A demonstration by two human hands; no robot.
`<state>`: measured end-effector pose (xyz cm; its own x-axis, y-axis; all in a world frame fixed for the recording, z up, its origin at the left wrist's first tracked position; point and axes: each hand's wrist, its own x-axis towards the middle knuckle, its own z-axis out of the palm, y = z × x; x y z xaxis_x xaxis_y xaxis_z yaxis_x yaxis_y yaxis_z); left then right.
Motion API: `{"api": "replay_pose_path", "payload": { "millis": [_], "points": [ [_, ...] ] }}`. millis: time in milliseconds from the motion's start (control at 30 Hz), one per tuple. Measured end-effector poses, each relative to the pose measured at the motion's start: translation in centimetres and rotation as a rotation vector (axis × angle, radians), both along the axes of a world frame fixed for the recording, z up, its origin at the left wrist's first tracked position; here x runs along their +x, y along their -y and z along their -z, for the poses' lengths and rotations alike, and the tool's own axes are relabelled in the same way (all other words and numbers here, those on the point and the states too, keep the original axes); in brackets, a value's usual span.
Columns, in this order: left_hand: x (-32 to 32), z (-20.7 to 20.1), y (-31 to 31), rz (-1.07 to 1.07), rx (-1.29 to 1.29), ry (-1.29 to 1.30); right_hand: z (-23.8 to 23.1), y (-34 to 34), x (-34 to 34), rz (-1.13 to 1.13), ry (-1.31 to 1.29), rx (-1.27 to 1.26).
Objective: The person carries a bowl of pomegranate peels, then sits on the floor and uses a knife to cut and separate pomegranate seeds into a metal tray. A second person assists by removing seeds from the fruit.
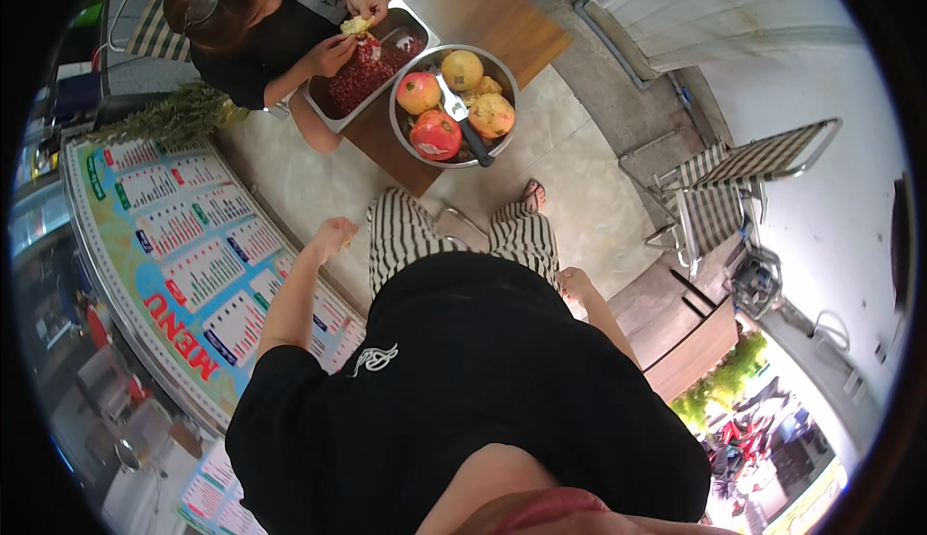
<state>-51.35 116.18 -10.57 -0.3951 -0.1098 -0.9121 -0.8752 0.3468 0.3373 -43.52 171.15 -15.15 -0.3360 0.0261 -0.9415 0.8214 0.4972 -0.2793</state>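
Note:
My left hand (335,237) hangs left of my striped trousers, its fingers curled in; a tiny yellowish bit shows at them, too small to name. Beside my right thigh is my right hand (574,285), fingers bent and partly hidden; what they hold, if anything, does not show. Ahead of me, a round metal bowl (395,126) holds several whole pomegranates (435,135) with a black-handled knife (471,139) lying across them. Left of it, a rectangular steel tray (421,21) contains loose red seeds (351,92). Another person's hands hold an opened pomegranate (366,53) over this tray.
Bowl and tray rest on a wooden table (526,28). A large menu board (198,255) runs along my left, with a green plant (179,115) at its far end. On the right stand a checkered folding chair (715,197) and a white wall (801,81).

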Motion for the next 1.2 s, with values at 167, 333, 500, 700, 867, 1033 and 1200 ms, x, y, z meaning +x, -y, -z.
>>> {"api": "replay_pose_path", "payload": {
  "millis": [167, 333, 500, 700, 867, 1033, 1200],
  "points": [
    [6.2, -2.7, -5.9, -0.129, 0.005, 0.049, -4.2, -6.6, -6.2, -0.156, 0.246, -0.363],
    [13.0, 2.5, -10.5, -0.162, 0.045, 0.212, -5.7, -9.8, -12.9, -0.414, 0.619, -0.474],
    [16.1, 7.6, -13.4, -0.082, 0.196, 0.355, 1.9, -1.7, -18.1, -0.346, 0.467, -0.482],
    [15.5, 8.9, -11.8, 0.087, 0.131, 0.324, 14.3, 8.3, -14.0, -0.42, 0.351, -0.339],
    [10.1, 5.4, -7.9, 0.051, 0.071, 0.246, 23.9, 11.5, -7.7, -0.693, 0.345, -0.29],
    [2.6, 5.8, -5.6, -0.239, 0.197, 0.276, 32.3, 14.8, -2.0, -1.005, 0.294, -0.201],
    [-1.0, 9.3, -5.0, -0.338, 0.25, 0.229, 38.0, 16.8, 5.9, -1.122, 0.375, -0.291]
  ]
}}
